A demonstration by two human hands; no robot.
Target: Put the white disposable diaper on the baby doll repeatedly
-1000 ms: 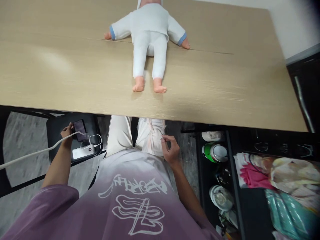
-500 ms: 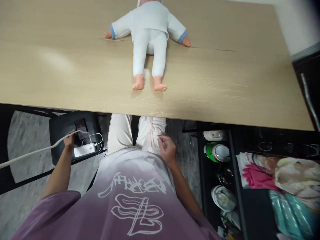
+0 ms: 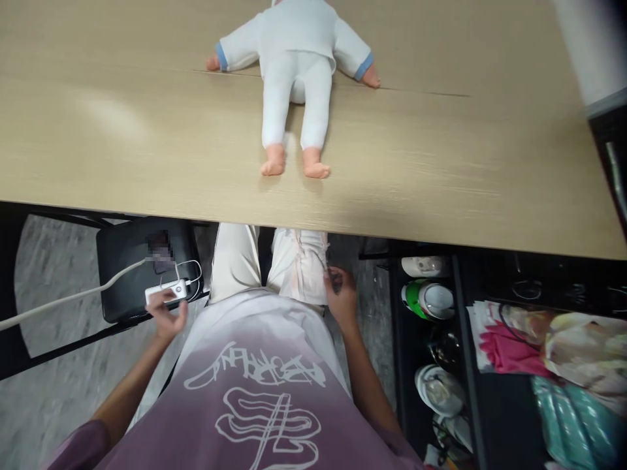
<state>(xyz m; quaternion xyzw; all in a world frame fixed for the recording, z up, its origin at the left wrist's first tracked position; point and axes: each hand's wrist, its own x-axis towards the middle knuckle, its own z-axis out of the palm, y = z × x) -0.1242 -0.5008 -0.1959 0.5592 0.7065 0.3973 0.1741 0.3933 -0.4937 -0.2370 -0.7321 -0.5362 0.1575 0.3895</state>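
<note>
My left hand (image 3: 167,313) is open, fingers apart, over the near edge of a white power bank (image 3: 166,292) on a black chair seat. Cables run from the power bank, and a dark, blurred-out device (image 3: 160,251) lies just beyond it. My right hand (image 3: 340,294) is beside my right thigh with curled fingers, at the edge of a thin whitish cloth with pinkish ties (image 3: 301,267) over that leg. Whether the fingertips pinch the cloth is hidden. On the table, a baby doll (image 3: 296,78) in a white suit with blue cuffs lies on its back, head out of view.
The wooden table (image 3: 416,189) spans the view in front of me, its edge over my knees. The black chair (image 3: 117,261) stands at left, crossed by a thick white cable (image 3: 68,303). At right, a dark shelf holds containers (image 3: 435,300), a pink cloth (image 3: 509,349) and teal packages (image 3: 571,418).
My left hand has left the device and cable and come back towards me, opening over the power bank. My right hand has shifted slightly right, to the outer side of my thigh.
</note>
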